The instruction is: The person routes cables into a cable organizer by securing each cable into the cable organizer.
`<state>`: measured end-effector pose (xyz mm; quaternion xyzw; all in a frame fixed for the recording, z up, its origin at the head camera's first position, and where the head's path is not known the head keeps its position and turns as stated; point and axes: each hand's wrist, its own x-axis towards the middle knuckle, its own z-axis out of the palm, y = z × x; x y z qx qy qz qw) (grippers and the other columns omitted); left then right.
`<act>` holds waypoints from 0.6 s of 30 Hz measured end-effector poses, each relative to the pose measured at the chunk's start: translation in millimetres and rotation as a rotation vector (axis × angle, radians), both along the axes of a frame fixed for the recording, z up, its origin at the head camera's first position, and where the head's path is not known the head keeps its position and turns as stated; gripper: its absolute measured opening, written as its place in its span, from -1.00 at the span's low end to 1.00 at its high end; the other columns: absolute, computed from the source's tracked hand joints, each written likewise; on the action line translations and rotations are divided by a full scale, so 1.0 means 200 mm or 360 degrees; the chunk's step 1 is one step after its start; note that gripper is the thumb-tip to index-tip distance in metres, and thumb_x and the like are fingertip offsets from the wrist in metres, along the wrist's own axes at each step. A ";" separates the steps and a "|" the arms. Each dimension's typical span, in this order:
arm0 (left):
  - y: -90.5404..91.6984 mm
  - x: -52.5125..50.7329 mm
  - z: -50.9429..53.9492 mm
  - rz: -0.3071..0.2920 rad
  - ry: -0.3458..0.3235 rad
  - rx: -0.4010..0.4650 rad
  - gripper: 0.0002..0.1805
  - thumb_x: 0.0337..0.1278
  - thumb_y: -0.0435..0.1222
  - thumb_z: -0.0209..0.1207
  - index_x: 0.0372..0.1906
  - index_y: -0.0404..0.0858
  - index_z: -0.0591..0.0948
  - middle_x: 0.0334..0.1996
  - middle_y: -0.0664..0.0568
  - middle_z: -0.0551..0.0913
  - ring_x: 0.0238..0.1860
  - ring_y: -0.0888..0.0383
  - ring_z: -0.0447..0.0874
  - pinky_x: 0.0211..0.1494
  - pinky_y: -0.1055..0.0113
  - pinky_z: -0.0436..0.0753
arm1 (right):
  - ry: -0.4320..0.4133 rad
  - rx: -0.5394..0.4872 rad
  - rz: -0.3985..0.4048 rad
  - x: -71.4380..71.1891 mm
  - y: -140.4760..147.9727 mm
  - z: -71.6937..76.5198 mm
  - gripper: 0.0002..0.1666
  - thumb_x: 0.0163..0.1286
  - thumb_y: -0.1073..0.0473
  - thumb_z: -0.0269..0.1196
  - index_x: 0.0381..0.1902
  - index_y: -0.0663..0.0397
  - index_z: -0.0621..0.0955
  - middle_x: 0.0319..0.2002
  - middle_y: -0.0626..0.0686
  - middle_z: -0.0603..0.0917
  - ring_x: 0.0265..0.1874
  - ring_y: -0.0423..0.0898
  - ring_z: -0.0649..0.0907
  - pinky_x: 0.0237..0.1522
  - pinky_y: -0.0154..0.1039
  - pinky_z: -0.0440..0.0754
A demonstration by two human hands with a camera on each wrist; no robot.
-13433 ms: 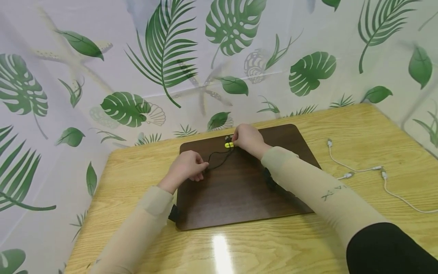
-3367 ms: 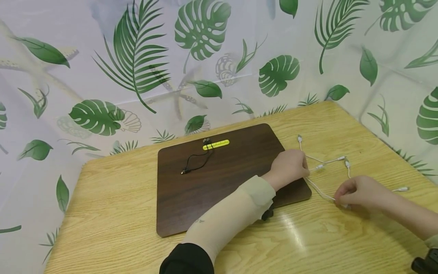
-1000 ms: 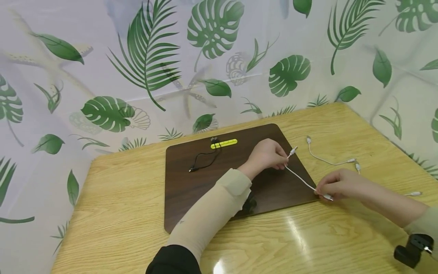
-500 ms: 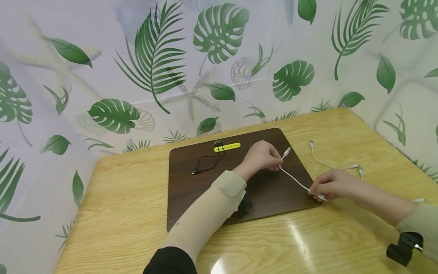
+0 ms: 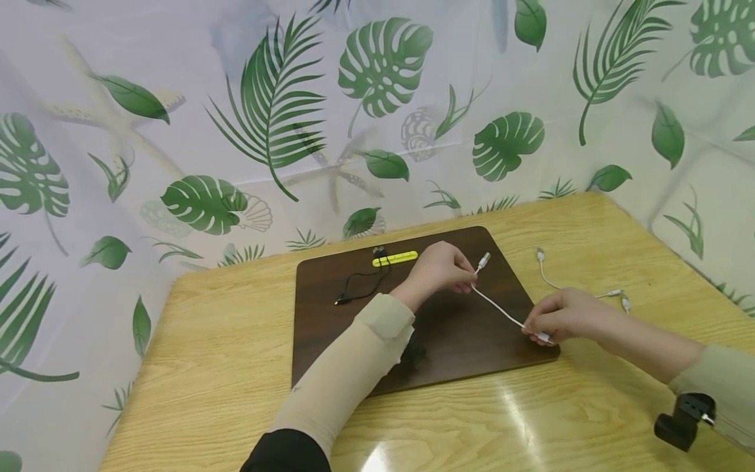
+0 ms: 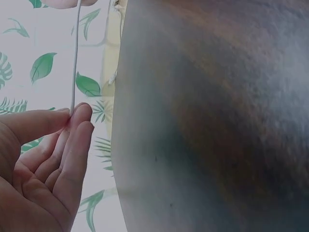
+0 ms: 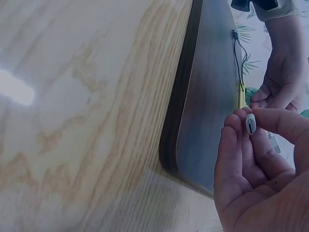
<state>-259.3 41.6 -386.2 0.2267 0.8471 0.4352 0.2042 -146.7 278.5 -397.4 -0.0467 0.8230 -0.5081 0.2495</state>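
Note:
A white USB cable [image 5: 498, 307] is stretched between my two hands above the right part of a dark brown board [image 5: 489, 351]. My left hand [image 5: 439, 269] pinches it just below the USB plug [image 5: 483, 260]. Thumb and fingertips of my right hand [image 5: 566, 318] pinch the other end at its small connector [image 7: 250, 124], whose opening faces the right wrist camera. Near the board's back edge lies a yellow strip with notches [image 5: 404, 258]. A black cable [image 5: 367, 296] crosses the strip's left end and loops forward on the board.
Right of the board, another white cable [image 5: 547, 280] lies on the wooden table [image 5: 218, 341]. One more white plug [image 5: 626, 302] shows behind my right wrist, its cord hidden. A leaf-patterned cloth [image 5: 377, 131] stands along the table's back and sides.
Earlier both hands were at the black cable and yellow strip. Since then they picked up a white cable from the right and carried it left over the board.

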 end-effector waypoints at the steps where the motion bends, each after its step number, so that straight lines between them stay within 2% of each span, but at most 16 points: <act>1: -0.01 0.00 0.00 0.0004 -0.0011 0.0007 -0.84 0.40 -0.42 0.32 -0.22 -0.48 0.82 -0.31 -0.25 0.87 -0.35 0.03 0.90 -0.15 0.24 0.86 | -0.0004 -0.0003 -0.0002 -0.01 -0.01 0.00 -0.64 0.40 0.34 0.15 -0.10 0.64 0.68 -0.40 -0.12 0.76 -0.41 -0.31 0.71 -0.30 -0.40 0.71; 10: -0.09 -0.04 0.02 0.0015 -0.0058 -0.0004 -0.84 0.40 -0.43 0.32 -0.20 -0.49 0.82 -0.30 -0.27 0.86 -0.36 0.02 0.89 -0.16 0.21 0.86 | -0.0040 -0.0101 0.0009 -0.06 -0.08 -0.02 -0.68 0.37 0.35 0.14 -0.18 0.58 0.70 -0.45 -0.13 0.74 -0.44 -0.31 0.70 -0.30 -0.41 0.72; 18: -0.17 -0.06 0.03 0.0009 -0.0126 0.0026 -0.82 0.39 -0.45 0.32 -0.15 -0.55 0.79 -0.24 -0.36 0.84 -0.51 0.20 0.78 -0.06 0.09 0.86 | -0.0097 -0.0152 0.0024 -0.09 -0.11 -0.03 -0.66 0.43 0.32 0.17 -0.08 0.58 0.71 -0.43 -0.09 0.77 -0.43 -0.30 0.72 -0.28 -0.39 0.76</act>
